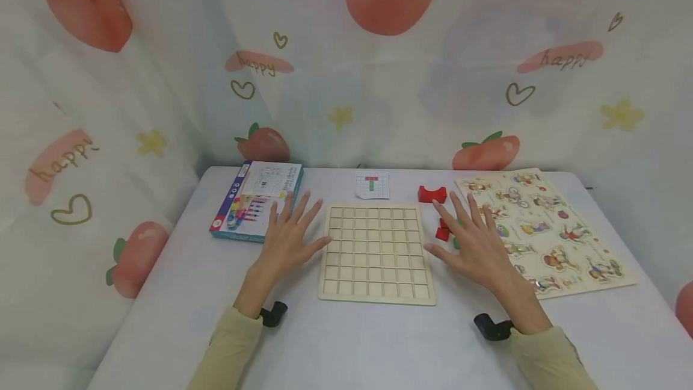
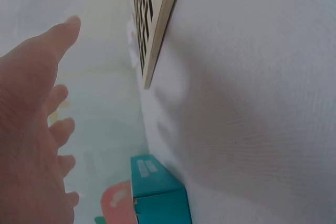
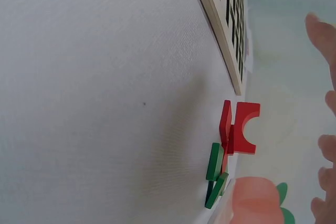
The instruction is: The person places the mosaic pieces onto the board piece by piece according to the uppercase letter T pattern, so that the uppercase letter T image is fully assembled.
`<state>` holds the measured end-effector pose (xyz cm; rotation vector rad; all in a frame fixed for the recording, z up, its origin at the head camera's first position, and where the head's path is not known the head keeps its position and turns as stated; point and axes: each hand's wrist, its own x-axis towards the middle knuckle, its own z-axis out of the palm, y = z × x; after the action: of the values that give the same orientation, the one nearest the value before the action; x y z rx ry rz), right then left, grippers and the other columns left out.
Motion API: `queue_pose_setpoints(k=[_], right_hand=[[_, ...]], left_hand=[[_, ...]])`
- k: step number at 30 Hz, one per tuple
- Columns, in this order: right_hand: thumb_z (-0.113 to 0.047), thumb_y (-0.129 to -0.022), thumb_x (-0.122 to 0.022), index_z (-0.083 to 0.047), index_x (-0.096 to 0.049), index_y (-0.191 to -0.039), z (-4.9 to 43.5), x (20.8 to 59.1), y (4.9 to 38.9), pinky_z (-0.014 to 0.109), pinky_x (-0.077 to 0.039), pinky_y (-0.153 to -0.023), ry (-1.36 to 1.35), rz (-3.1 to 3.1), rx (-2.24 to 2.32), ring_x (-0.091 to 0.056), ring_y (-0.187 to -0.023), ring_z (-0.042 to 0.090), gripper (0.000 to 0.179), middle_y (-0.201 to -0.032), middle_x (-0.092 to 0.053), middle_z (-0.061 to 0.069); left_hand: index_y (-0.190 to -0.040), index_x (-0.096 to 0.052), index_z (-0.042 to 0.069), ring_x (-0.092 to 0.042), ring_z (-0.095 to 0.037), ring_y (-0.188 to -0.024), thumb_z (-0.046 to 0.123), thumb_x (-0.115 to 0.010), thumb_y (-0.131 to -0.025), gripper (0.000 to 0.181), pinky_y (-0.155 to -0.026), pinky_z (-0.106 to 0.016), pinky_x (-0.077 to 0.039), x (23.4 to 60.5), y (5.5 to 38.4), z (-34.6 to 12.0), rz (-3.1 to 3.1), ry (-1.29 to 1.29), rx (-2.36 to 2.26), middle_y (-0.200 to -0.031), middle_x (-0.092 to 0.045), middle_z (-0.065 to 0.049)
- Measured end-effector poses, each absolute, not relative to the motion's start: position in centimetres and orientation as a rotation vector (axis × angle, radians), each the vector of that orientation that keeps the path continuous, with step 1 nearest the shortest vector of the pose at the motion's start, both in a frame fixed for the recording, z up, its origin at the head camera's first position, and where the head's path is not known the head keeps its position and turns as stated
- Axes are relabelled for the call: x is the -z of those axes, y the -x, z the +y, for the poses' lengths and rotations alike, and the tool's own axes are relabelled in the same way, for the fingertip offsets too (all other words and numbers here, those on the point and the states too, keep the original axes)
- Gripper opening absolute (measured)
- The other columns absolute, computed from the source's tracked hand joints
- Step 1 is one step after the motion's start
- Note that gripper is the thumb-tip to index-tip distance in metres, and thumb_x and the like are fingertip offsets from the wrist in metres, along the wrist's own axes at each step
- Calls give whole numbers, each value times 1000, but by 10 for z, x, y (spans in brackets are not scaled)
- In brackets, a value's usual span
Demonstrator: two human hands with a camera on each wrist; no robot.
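A wooden grid board of square cells lies on the white table. My left hand hovers at its left side, fingers spread and straight, holding nothing. At the right side my right hand is spread in the same way, also holding nothing. Beyond and partly under the right hand are small red blocks and green blocks, partly hidden from the head view. A red block with a curved notch stands just behind them. In both wrist views, the fingers are raised off the cloth.
Behind the board lies a small grid card with a red and green T pattern. A blue-edged box sits at the back left. On the right is a wooden picture puzzle board. A printed curtain hangs behind the table.
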<state>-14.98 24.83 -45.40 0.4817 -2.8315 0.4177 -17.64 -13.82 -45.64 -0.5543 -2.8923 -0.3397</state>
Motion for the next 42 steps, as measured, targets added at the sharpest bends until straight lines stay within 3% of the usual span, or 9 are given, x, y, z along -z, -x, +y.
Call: queue_pose_setpoints(k=[10, 16, 22, 30, 36, 42], right_hand=[[-52, -84, -76, -19, -34, -162, 249, 457, 150, 73, -11, -121, -522, -2804, -363, -6, -157, 49, 95, -169, -22, 22], [-50, -86, -77, -19, -34, -162, 252, 454, 154, 72, -13, -122, -553, -2823, -401, -7, -158, 47, 92, -169, -22, 22], [-32, -90, -78, -5, -48, -152, 263, 450, 164, 75, -30, -114, -531, -2886, -666, -28, -149, 51, 73, -157, -43, 26], [-11, -91, -76, 3, -60, -137, 283, 458, 184, 67, -47, -104, -468, -2890, -924, -57, -125, 45, 51, -135, -63, 26], [-12, -94, -72, 3, -62, -136, 288, 467, 202, 64, -49, -103, -411, -3006, -988, -58, -121, 44, 46, -130, -67, 25], [-16, -94, -73, 1, -66, -132, 292, 472, 213, 63, -50, -102, -391, -3064, -968, -57, -116, 41, 42, -128, -66, 24]], left_hand=[[-163, -31, 24, -11, -41, -159, 63, -64, -93, 87, -126, -68, -10, 459, 175, -139, -2922, 566, 297, -172, -22, -9], [-165, -28, 26, -6, -36, -161, 63, -63, -93, 88, -128, -64, -3, 459, 179, -136, -3048, 585, 417, -173, -19, -3], [-166, -21, 25, -1, -31, -162, 61, -69, -91, 96, -128, -62, 6, 459, 180, -130, -3259, 692, 801, -174, -13, -1], [-166, -22, 16, -8, -29, -161, 51, -80, -86, 105, -131, -54, -5, 460, 186, -134, -3333, 757, 964, -174, -16, -5], [-164, -25, 11, -11, -29, -161, 40, -88, -80, 109, -130, -49, -16, 466, 190, -140, -3371, 759, 1016, -174, -15, -6], [-163, -29, 8, -11, -29, -161, 29, -90, -78, 106, -131, -48, -15, 467, 192, -140, -3352, 756, 1048, -173, -16, -7]])
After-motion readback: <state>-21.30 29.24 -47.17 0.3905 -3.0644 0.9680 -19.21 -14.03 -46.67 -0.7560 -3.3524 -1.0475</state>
